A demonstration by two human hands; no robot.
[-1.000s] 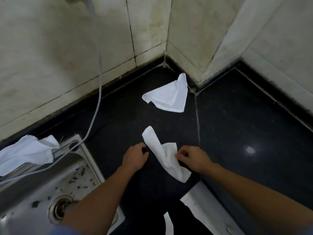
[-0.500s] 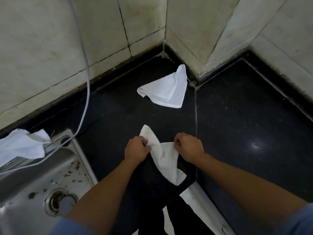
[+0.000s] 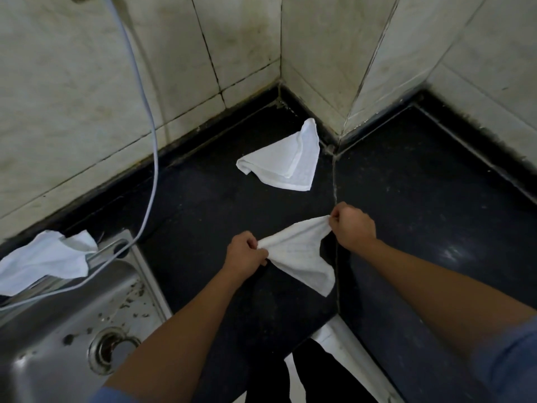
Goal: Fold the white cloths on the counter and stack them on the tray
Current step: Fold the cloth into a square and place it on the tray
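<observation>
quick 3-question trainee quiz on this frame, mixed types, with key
1. True or false: the left hand and the right hand each pinch an end of the same white cloth.
2. Where does the crumpled cloth lie?
A. over the rim of the sink
B. in the wall corner
C. on a tray
3. Fill in: the triangle-folded cloth lies on the dark counter near the wall ___.

Key: 1 true; 2 A; 3 corner.
</observation>
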